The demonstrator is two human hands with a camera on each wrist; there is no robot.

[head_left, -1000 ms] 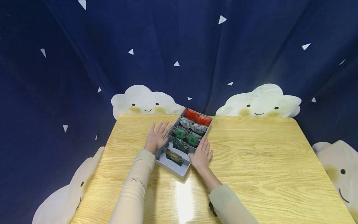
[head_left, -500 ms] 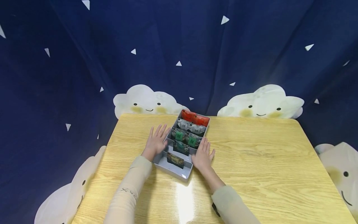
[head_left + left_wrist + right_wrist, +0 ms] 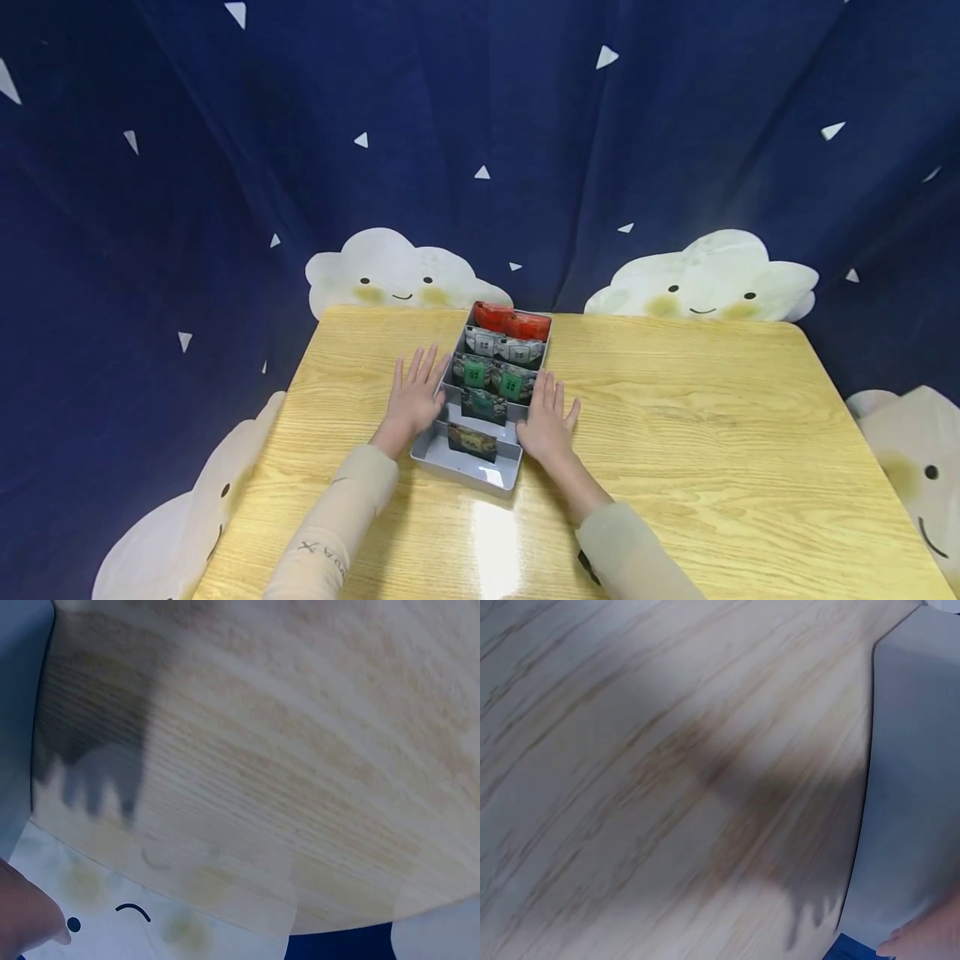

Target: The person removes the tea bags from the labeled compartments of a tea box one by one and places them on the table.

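A grey divided box (image 3: 457, 475) stands on the table, slightly askew. From back to front, its compartments hold upright packets: two red packets (image 3: 493, 317), two silver packets (image 3: 483, 342), two green-labelled packets (image 3: 474, 372), one dark green packet (image 3: 482, 406) and one brown packet (image 3: 472, 442). My left hand (image 3: 412, 402) lies along the box's left side, fingers straight and spread. Against the right side rests my right hand (image 3: 546, 429), its fingers also extended. Both wrist views show the box's outer wall (image 3: 915, 765) and a little of each hand.
The box stands on a wood-grain table (image 3: 712, 433). Behind it hangs a dark blue curtain (image 3: 420, 108) printed with white clouds and triangles. A small black object (image 3: 587, 567) shows beside the right sleeve.
The box has turned between my hands: its far end swung left and its near end right, so it stands straighter. My left hand moved back towards me; the right shifted slightly nearer.
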